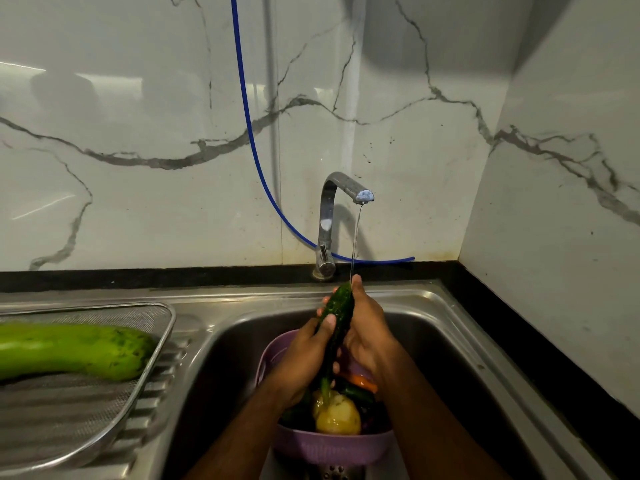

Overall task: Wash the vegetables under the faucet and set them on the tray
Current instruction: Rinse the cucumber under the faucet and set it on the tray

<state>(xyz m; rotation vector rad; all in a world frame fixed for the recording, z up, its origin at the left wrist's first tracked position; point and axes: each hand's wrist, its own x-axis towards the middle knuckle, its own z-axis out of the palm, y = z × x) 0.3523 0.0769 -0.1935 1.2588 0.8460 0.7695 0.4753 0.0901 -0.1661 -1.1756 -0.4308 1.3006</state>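
While I hold the wet cucumber [337,317] upright at frame centre under the faucet [341,192], left hand [304,355] and right hand [365,337] both wrapped around it, I fear it slipping into the basket [329,445] before reaching the tray [162,327] at left.

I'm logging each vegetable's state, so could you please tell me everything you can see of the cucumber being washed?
The long, dark green, bumpy-skinned cucumber is held steeply tilted above the sink basin, its upper tip under the thin stream from the chrome faucet. It looks wet and glossy. The left hand grips its middle, the right hand cups its far side. Its lower end hangs over the purple plastic colander of other vegetables.
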